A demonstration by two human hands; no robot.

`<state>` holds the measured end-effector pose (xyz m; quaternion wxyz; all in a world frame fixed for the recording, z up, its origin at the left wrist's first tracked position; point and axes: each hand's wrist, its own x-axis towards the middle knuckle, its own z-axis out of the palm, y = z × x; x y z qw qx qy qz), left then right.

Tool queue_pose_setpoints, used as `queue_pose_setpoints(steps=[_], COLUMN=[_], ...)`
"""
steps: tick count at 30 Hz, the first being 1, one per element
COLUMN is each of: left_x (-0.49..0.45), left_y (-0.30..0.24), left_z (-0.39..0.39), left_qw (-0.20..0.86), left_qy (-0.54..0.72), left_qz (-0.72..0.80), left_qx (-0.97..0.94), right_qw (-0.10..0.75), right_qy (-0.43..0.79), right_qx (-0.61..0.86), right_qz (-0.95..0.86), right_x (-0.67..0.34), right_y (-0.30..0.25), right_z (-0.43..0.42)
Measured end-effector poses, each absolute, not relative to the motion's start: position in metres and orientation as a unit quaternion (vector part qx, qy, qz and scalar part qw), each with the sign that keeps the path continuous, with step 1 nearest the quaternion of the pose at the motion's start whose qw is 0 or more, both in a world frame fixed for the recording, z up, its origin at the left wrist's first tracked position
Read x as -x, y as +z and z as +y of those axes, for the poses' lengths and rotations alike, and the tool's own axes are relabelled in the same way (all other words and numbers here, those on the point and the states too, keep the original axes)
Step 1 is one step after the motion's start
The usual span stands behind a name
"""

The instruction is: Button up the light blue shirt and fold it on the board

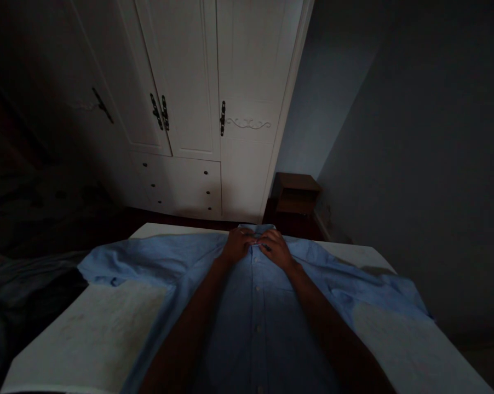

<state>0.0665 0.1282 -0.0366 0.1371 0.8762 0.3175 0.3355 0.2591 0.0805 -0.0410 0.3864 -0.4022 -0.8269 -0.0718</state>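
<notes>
A light blue button-up shirt lies flat, front up, on a white board, its sleeves spread out to both sides and its collar at the far edge. Both of my arms reach forward over the shirt's front. My left hand and my right hand meet at the top of the button strip, just below the collar. The fingers of both hands are curled and pinched on the fabric there. A row of small white buttons runs down the middle towards me.
A white wardrobe with dark handles and small drawers stands behind the board. A brown wooden bedside table sits right of it by the grey wall. Dark cloth lies heaped at the left.
</notes>
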Motion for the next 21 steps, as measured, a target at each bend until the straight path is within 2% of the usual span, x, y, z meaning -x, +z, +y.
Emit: queue_pose_setpoints(steps=[3, 7, 13, 17, 21], left_x=[-0.065, -0.069, -0.077, -0.081, -0.082], left_y=[-0.029, -0.022, -0.014, -0.02, -0.031], left_z=[0.12, 0.109, 0.103, 0.106, 0.111], left_qw=[0.054, 0.027, 0.02, 0.024, 0.096], left_qy=[0.277, 0.211, 0.167, 0.176, 0.234], left_qz=[0.349, 0.397, 0.421, 0.421, 0.428], left_qx=[-0.893, -0.893, -0.891, -0.889, -0.867], right_qw=[0.367, 0.361, 0.335, 0.35, 0.369], right_qy=[-0.047, -0.026, -0.051, -0.049, -0.059], right_qx=[0.393, 0.399, 0.442, 0.433, 0.426], right_qz=[-0.842, -0.843, -0.83, -0.829, -0.824], right_x=[-0.262, -0.264, -0.263, -0.263, -0.26], right_y=[-0.041, -0.04, -0.045, -0.047, -0.045], right_z=[0.08, 0.08, 0.082, 0.08, 0.076])
